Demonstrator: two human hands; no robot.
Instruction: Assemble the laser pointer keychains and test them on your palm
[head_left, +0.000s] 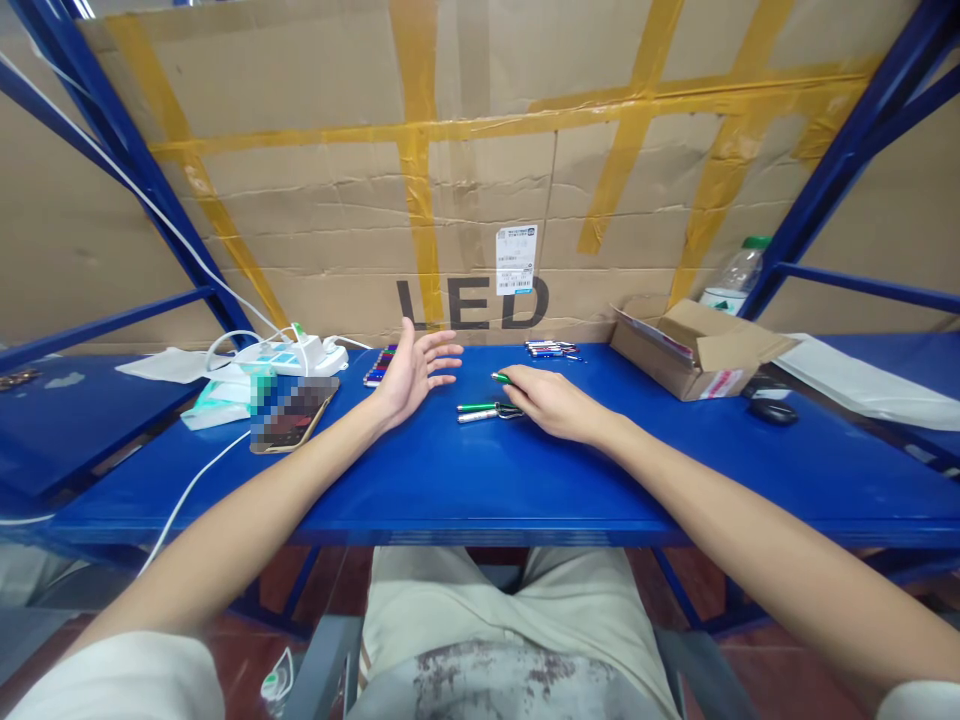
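Note:
My left hand (409,378) is raised over the blue table (450,490), palm turned inward and fingers spread, with nothing in it. Close behind it lies a row of pens (380,366), partly covered by the hand. My right hand (559,402) is closed round a green pen (501,378), whose green end pokes out past the thumb and fingers. Under and left of that hand, another green pen (474,407) and a silver pen (477,416) lie side by side. Their right ends are partly hidden by the hand. Several blue and white pens (553,350) lie farther back.
A phone (296,415), a white power strip (304,353) with cables and a mask packet (217,400) lie on the left. An open cardboard box (697,350), a black mouse (772,411) and a green-capped bottle (735,277) are on the right. Taped cardboard (480,190) walls the back.

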